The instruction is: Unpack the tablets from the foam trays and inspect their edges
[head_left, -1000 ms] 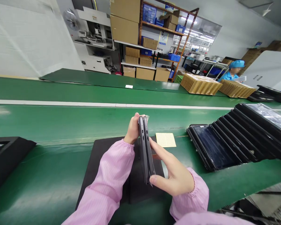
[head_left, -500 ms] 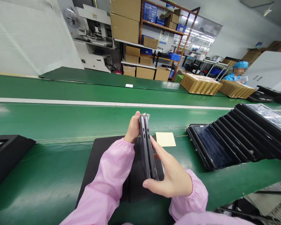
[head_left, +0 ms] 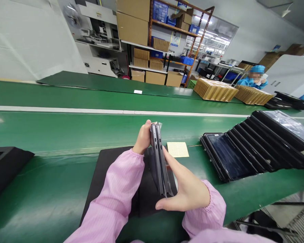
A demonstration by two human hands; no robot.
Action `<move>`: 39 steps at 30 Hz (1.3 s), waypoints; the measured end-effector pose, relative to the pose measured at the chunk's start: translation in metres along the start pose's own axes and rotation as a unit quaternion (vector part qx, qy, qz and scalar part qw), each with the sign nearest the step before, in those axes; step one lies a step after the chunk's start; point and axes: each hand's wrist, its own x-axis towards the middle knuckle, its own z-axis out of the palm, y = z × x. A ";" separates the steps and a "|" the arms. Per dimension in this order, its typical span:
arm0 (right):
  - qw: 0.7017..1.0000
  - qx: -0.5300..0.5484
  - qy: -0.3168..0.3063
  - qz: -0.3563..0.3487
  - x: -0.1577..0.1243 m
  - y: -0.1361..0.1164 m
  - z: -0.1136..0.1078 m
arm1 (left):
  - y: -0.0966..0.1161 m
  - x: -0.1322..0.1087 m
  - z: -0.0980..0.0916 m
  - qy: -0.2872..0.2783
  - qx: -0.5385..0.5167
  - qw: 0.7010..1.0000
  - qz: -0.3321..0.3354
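Two dark grey tablets (head_left: 158,158) stand edge-on, face to face, with small ports showing along their near edges. My left hand (head_left: 143,137) is closed around their upper end, where a bit of clear film sticks out. Along the right face lie the fingers of my right hand (head_left: 186,184), partly hidden behind the tablets. Its thumb is spread out just below their lower corner. Beneath both hands, a black flat mat or case (head_left: 111,175) lies on the green work surface (head_left: 58,182).
A sheet of small round stickers (head_left: 178,149) lies to the right. Beyond it leans a row of tablets in black cases (head_left: 253,148). A black padded piece (head_left: 12,168) is at far left. Across the white rail (head_left: 91,110) stand cardboard dividers (head_left: 215,89) and a co-worker (head_left: 254,79).
The lower ends of the tablets have tipped slightly down and right, opening a small gap above my right thumb. The view has shifted a little. The co-worker's hands have risen.
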 end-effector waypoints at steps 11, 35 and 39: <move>0.999 0.026 0.018 -0.039 -0.007 0.009 -0.002 | 0.007 -0.001 0.002 -0.027 0.016 0.999 0.008; 0.995 0.093 0.033 -0.003 -0.010 0.013 -0.006 | 0.009 -0.003 0.004 -0.033 0.050 0.998 0.012; 0.992 0.119 0.042 0.018 -0.011 0.017 -0.011 | 0.000 0.000 0.001 0.003 0.051 0.999 0.017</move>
